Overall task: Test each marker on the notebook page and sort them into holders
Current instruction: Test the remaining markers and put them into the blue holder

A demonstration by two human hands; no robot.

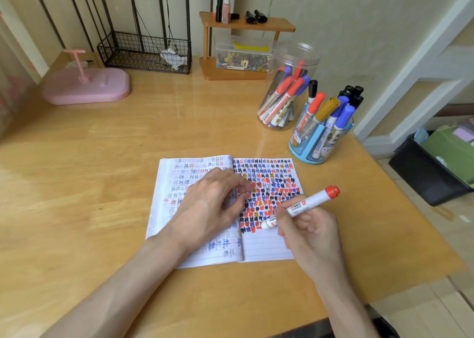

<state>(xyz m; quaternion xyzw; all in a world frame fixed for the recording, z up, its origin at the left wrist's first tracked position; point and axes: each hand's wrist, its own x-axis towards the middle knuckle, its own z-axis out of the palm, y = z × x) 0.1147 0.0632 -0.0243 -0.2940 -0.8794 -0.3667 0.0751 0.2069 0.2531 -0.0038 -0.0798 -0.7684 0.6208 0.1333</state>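
Right hand (307, 232): grasping a red marker (302, 206), fingers curled round the lower barrel. The marker is tilted, red end up and to the right. Its pale writing end is down on the right page of the notebook (266, 248), at the end of the lowest row of marks.

Left hand (213, 196): resting across the notebook's spine, palm down, fingers bent with the tips close together on the page. Whether they pinch anything cannot be told.

Notebook: lying open and flat on the wooden worktop (128, 145). The upper part of the right page is filled with rows of black, blue, red and ochre marks; the ruled lines below are blank.

Holders: a clear jar (297, 55) and a blue holder (316, 137) stand just beside each other, beyond the notebook's right corner. Both contain markers with red, blue and black caps; the blue holder also has one with an ochre cap.

Rear of worktop: a pink stand (87, 86), a wire basket (143, 52) and a wooden shelf (246, 24).
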